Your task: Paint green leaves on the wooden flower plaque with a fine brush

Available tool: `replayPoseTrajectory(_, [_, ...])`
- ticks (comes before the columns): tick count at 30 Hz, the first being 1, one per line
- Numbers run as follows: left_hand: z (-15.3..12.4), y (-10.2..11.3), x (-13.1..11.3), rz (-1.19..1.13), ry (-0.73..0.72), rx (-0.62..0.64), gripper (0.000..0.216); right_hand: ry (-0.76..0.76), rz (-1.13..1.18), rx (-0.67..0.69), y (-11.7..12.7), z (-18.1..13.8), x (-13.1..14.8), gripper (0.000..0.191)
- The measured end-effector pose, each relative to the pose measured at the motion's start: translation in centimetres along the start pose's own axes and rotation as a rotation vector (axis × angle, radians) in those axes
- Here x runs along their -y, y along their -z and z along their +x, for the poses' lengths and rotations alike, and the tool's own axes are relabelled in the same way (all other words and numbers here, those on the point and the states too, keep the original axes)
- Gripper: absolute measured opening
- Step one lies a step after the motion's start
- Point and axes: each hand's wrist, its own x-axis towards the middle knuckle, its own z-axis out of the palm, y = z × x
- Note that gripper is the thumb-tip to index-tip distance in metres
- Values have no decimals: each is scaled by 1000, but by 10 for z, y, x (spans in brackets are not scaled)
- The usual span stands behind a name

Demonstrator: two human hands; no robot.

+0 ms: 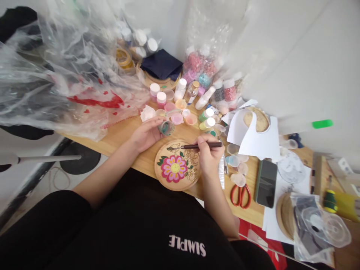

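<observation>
Flower-painted disc point(176, 170) lies between the two hands point(149, 133) point(209, 153).

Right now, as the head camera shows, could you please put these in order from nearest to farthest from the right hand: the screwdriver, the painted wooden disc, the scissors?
From the right hand:
1. Painted wooden disc: just left of the hand in the picture.
2. Scissors: lower right, orange-red handles.
3. Screwdriver: far right, past the phone.
</observation>
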Motion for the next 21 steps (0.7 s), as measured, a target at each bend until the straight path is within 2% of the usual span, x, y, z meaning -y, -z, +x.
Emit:
replayPoseTrajectory(3, [0,0,0,-7,-1,12,2,-122,149,-90,-2,5,0,21])
replayPoseTrajectory(6, [-1,0,1,-13,-2,32,4,-176,294,-185,-2,12,-1,22])
replayPoseTrajectory(11, [-2,0,1,4,-18,34,15,-174,292,-258,-2,17,-3,27])
replayPoseTrajectory(15, [-2,0,1,34,-25,60,26,-102,214,-152,-4,11,-2,25])
replayPoseTrajectory(21, [-1,1,1,58,-23,52,24,-53,96,10,-4,3,2,25])
